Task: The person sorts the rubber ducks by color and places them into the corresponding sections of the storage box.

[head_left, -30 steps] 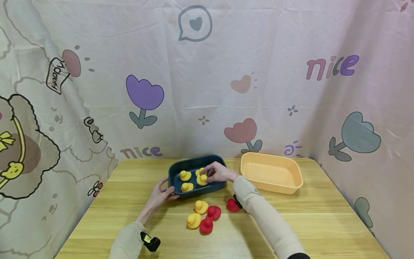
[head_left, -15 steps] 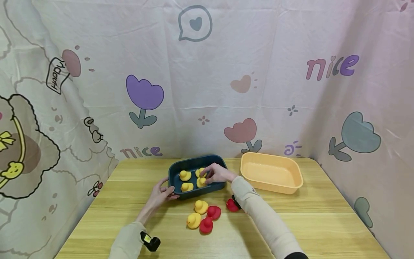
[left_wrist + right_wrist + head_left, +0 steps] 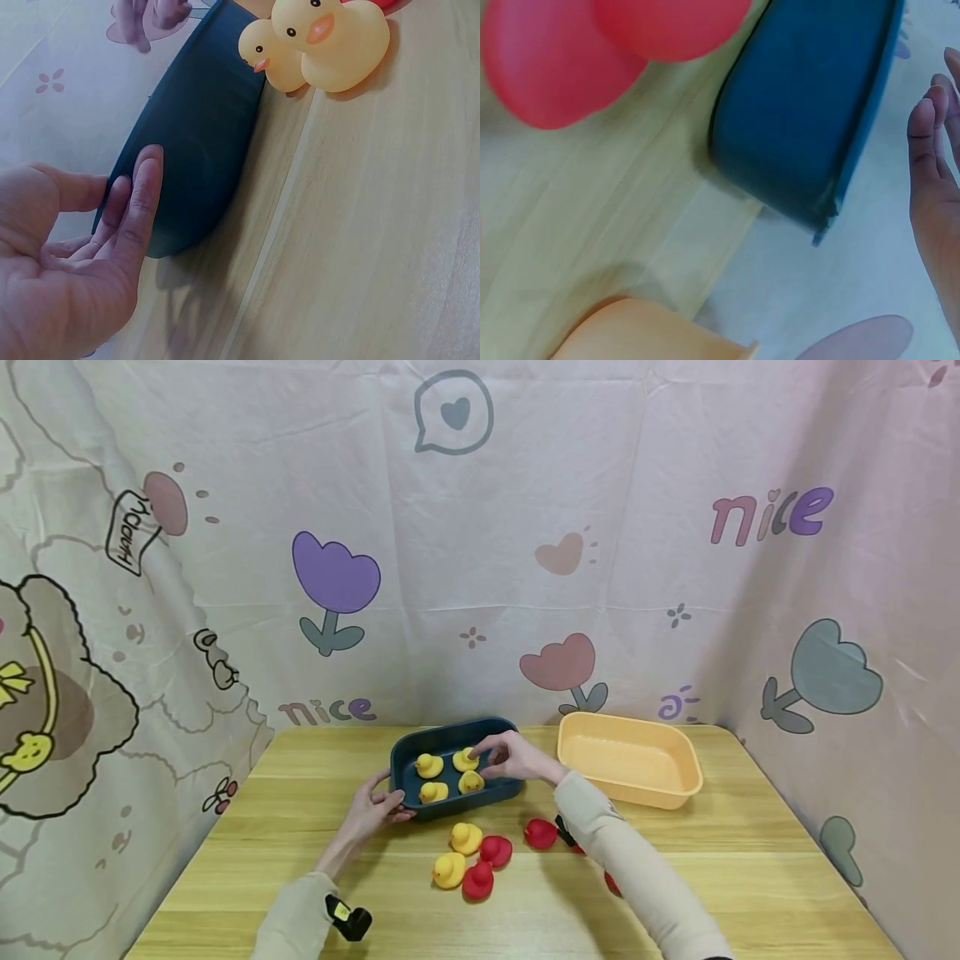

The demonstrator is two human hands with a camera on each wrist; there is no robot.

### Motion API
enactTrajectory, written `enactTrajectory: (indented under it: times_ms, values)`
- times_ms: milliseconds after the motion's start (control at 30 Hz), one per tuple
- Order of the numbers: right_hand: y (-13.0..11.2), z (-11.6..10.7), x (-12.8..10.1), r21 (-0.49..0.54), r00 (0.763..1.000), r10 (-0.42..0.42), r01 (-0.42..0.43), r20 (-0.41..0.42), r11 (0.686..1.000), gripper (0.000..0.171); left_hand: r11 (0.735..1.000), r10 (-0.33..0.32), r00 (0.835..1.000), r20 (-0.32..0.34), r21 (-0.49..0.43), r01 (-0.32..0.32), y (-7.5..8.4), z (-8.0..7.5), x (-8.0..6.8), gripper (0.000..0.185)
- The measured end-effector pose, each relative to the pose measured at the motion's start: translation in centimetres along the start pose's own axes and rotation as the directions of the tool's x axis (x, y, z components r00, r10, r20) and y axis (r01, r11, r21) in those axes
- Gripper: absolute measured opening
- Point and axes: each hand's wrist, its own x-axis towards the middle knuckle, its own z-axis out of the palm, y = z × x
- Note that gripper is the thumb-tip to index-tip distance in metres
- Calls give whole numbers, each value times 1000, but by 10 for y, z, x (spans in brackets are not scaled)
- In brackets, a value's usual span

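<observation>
A dark blue tray (image 3: 501,791) (image 3: 195,150) (image 3: 802,112) on the wooden table holds several yellow ducks (image 3: 470,782). My left hand (image 3: 375,806) (image 3: 90,255) rests at the tray's near-left corner, its fingers (image 3: 139,195) straight against the outer wall. My right hand (image 3: 513,757) (image 3: 937,187) hovers over the right part of the tray with relaxed fingers and holds nothing. Its fingertips are close to the back-right duck (image 3: 465,759); I cannot tell whether they touch it.
In front of the tray lie two yellow ducks (image 3: 466,837) (image 3: 330,45) and red ducks (image 3: 496,851) (image 3: 540,832) (image 3: 562,60). Another red duck (image 3: 611,883) is partly hidden by my right sleeve. To the right stands an orange tray (image 3: 630,760) (image 3: 645,334). Printed cloth walls surround the table.
My right hand set a yellow duck down in the blue tray, let go of it and drew back to the right. The left hand has stayed at the tray's corner.
</observation>
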Motion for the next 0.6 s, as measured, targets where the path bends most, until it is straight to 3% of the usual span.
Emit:
enactTrajectory:
  times_ms: [333,600]
  values:
    - [-12,1,-30,20,998,-60,61,-32,998,28,1000,4,1000,-2,18,-4,2,0,-2,59]
    - [-15,15,-49,55,995,-96,97,-26,994,27,1000,-4,1000,9,-8,4,0,-2,0,61]
